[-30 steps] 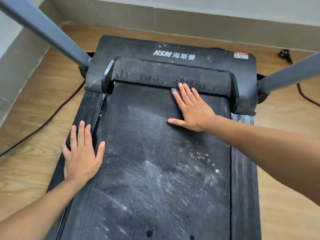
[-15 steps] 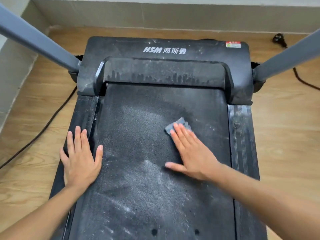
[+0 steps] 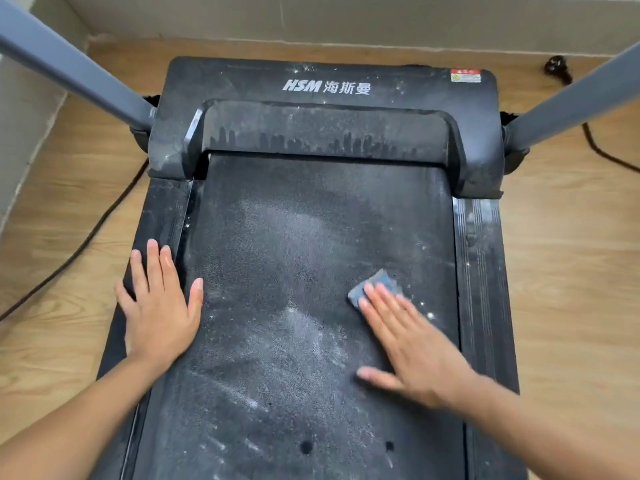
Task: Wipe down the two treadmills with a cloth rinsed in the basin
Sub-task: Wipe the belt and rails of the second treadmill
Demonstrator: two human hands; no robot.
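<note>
- Head view, and the right grip (image 3: 415,351) is spread wide and flat, fingers straight and close together, thumb out to the side. It presses palm-down on the cloth (image 3: 375,285). The hand looks a little blurred.
- The cloth is small and blue-grey, lying on the belt (image 3: 294,237) close to its right edge. Only its far corner pokes out past the fingertips; the rest is hidden under the hand.
- Over to the left grip (image 3: 161,313): wide too, holding nothing, planted palm-down across the belt's left edge. Its fingers lie on the left side rail (image 3: 162,209) and its thumb on the belt.
- The belt is black and smeared with pale dust and white specks, thickest down the centre.
- At the far end of the treadmill (image 3: 479,254) sits the motor cover (image 3: 242,81), dusty and drip-marked. It carries white "HSM" lettering and a red-and-white sticker (image 3: 465,75) at its far right corner.
- Two grey uprights rise from the far corners, the left upright (image 3: 76,74) and the right upright (image 3: 571,98).
- All of it stands on a wooden floor (image 3: 571,271). A black cable (image 3: 86,237) trails along the left side, and a plug (image 3: 556,67) lies at the far right by the wall.
</note>
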